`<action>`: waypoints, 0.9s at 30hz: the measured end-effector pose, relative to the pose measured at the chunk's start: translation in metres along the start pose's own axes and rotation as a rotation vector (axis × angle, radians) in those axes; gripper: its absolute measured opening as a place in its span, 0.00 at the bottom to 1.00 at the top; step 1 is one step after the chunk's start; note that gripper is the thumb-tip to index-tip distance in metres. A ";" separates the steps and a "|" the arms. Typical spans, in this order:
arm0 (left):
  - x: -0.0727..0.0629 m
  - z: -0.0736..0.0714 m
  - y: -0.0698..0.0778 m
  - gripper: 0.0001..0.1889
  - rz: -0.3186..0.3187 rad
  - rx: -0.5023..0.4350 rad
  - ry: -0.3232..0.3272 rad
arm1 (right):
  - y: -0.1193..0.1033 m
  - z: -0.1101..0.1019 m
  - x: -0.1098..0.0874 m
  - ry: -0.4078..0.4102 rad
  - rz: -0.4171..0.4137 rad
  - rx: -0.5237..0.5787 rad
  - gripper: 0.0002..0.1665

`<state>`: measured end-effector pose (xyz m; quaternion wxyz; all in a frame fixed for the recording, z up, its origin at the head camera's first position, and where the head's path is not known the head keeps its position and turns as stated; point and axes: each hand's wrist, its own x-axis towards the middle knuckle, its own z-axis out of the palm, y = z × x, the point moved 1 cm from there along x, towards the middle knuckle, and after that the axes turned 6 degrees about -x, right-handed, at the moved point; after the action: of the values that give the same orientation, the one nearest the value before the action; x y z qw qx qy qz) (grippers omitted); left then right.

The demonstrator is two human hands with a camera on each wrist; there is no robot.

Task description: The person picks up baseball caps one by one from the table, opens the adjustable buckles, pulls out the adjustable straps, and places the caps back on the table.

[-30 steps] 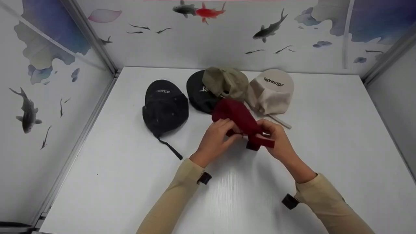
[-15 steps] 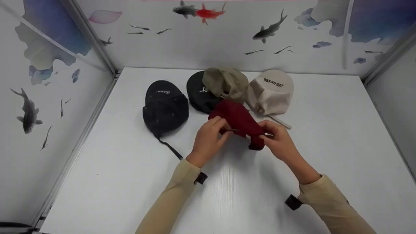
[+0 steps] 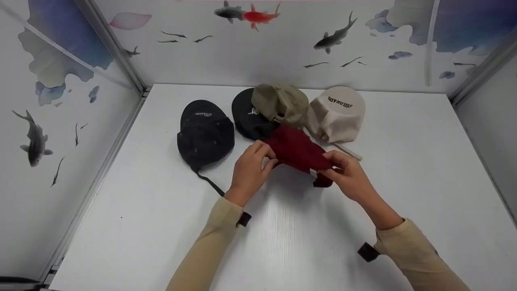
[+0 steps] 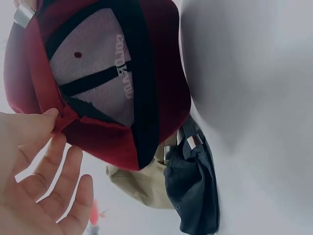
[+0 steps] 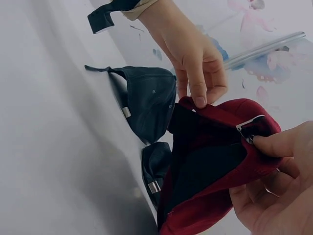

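Note:
A dark red cap is held up over the table between both hands. My left hand pinches its edge between thumb and fingers. At the other end, my right hand grips the edge near a metal buckle. In the left wrist view the cap's opening faces the camera, showing a pale lining with mirrored lettering and dark inner bands. A white label and a short dangling red strap end show beside my right hand.
Behind the red cap lie a black cap, a khaki cap partly over it, and a beige cap with a trailing strap. A navy cap lies to the left. Printed panels enclose the white table.
My left hand has slid left and slightly up along the cap's edge, and my right hand has shifted a little right. The cap is stretched wider, and its strap has turned downward.

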<state>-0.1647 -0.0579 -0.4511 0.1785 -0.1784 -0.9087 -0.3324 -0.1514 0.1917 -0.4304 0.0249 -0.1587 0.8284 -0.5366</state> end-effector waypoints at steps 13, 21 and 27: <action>0.000 -0.007 -0.013 0.05 -0.072 -0.236 -0.073 | 0.006 -0.007 -0.001 -0.009 -0.012 0.005 0.12; 0.000 -0.008 -0.010 0.13 -0.087 -0.313 -0.120 | 0.005 -0.007 -0.001 -0.001 -0.045 0.045 0.10; 0.001 -0.005 -0.008 0.16 -0.059 -0.354 -0.127 | 0.005 -0.007 -0.001 0.002 -0.044 0.039 0.10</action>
<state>-0.1677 -0.0667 -0.4515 0.0771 -0.2009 -0.8504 -0.4801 -0.1529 0.1997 -0.4319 0.0152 -0.1760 0.8142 -0.5531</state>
